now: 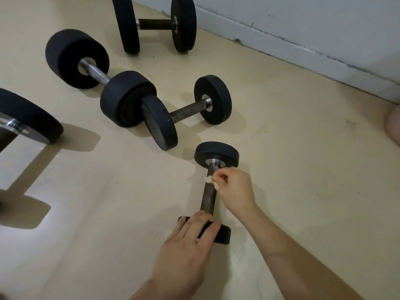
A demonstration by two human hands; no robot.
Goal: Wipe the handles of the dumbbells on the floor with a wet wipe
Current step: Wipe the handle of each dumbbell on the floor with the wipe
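Observation:
A small black dumbbell lies on the beige floor, its rusty handle [208, 199] pointing away from me. My left hand [190, 241] rests over its near weight plate [223, 233], fingers closed on the rim. My right hand [234, 187] pinches a small crumpled wet wipe [211, 180] against the upper part of the handle, just below the far plate [216, 153].
Other black dumbbells lie further out: one with a rusty handle [187, 112], a thick one with a shiny handle [95, 71], one at the back [154, 23] near the grey wall [303, 24], and one cut off at the left edge [28, 118].

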